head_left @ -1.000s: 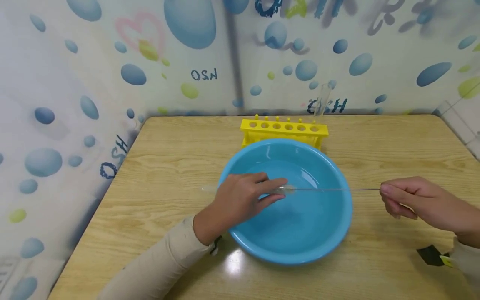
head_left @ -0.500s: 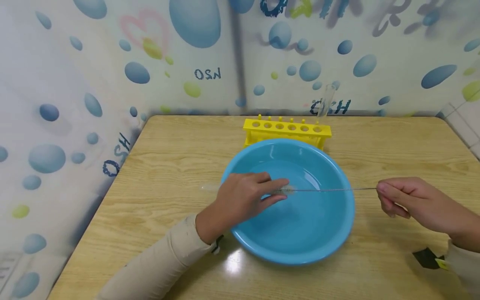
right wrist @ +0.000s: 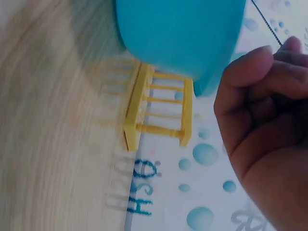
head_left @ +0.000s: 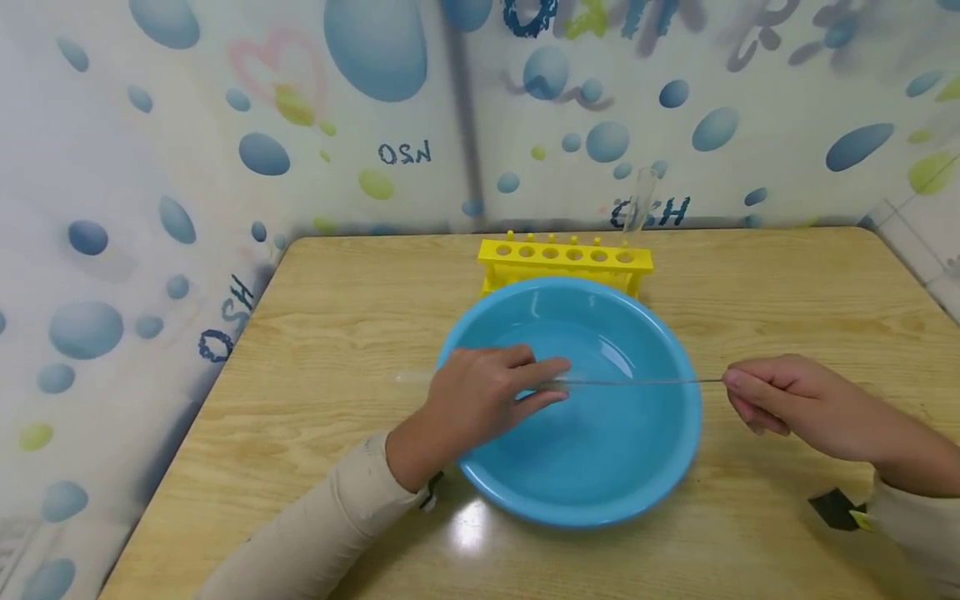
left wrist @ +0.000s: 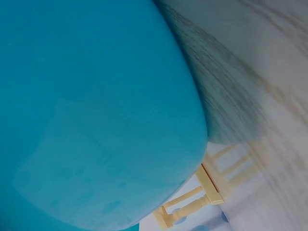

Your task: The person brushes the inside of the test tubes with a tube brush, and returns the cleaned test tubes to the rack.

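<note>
Over the light blue basin [head_left: 573, 515], my left hand [head_left: 476, 396] grips a clear test tube [head_left: 412, 378], whose closed end sticks out to the left past the basin's rim. A test tube brush [head_left: 648, 382] runs into the tube's mouth, its thin twisted wire stretched level to the right. Beyond the basin's right rim, my right hand [head_left: 791, 404] pinches the end of that wire between thumb and fingers. The bristles are hard to make out inside the tube, partly behind the left fingers. In the right wrist view the pinching hand [right wrist: 269, 106] shows beside the wire.
A yellow test tube rack [head_left: 564, 252] stands right behind the basin. Another clear test tube [head_left: 642, 200] stands upright at the rack's right end. A small black piece [head_left: 834, 508] hangs at the right sleeve. The wooden table [head_left: 337, 308] meets a patterned wall at the back.
My right hand has moved left, sliding the brush further into the tube; the bristles seen at the mouth before have gone inside. My left hand stays in place.
</note>
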